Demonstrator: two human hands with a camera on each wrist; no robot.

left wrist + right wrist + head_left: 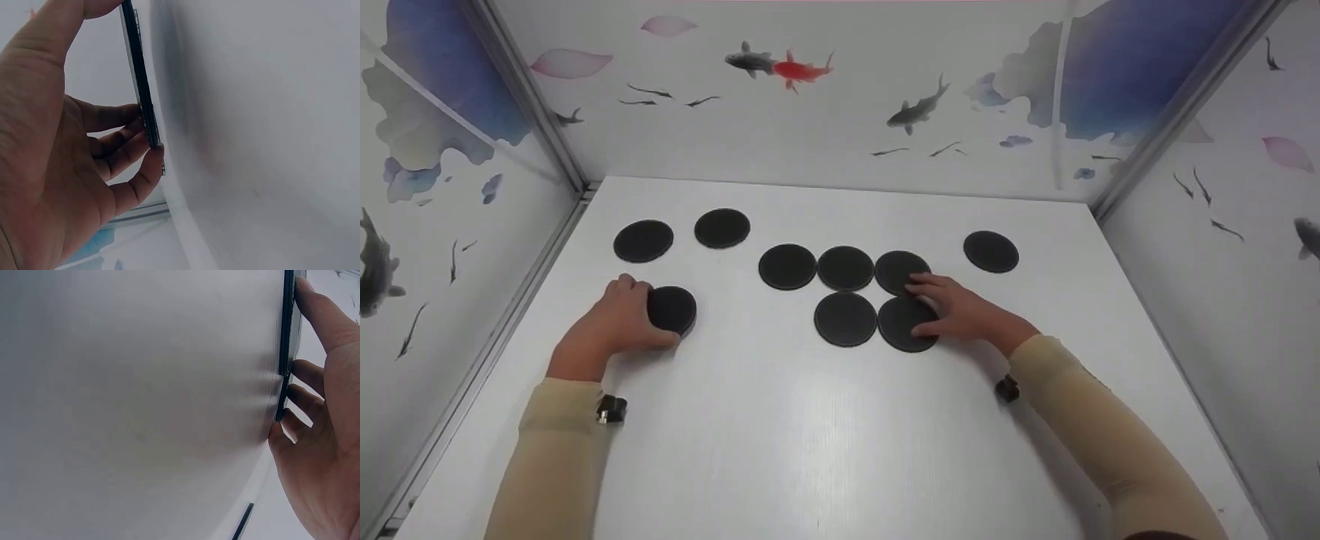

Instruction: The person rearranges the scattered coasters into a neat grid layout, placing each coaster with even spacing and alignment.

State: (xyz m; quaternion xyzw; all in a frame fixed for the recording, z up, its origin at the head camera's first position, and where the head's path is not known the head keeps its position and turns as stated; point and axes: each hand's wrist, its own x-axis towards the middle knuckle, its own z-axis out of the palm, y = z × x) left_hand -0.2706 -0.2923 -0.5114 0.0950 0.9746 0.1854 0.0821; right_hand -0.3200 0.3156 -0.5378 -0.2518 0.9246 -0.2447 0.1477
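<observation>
Left hand pinches one black disc; right hand touches two others, its fingers loosely spread.
In the head view, from the pinched disc, a single disc lies at eleven o'clock, another disc at one o'clock, and a group of five at three o'clock on the white table. The right thumb touches its front right disc, the fingers its back right disc. In the left wrist view, the disc stands between thumb and fingers. In the right wrist view, a separate dark edge shows at five o'clock.
</observation>
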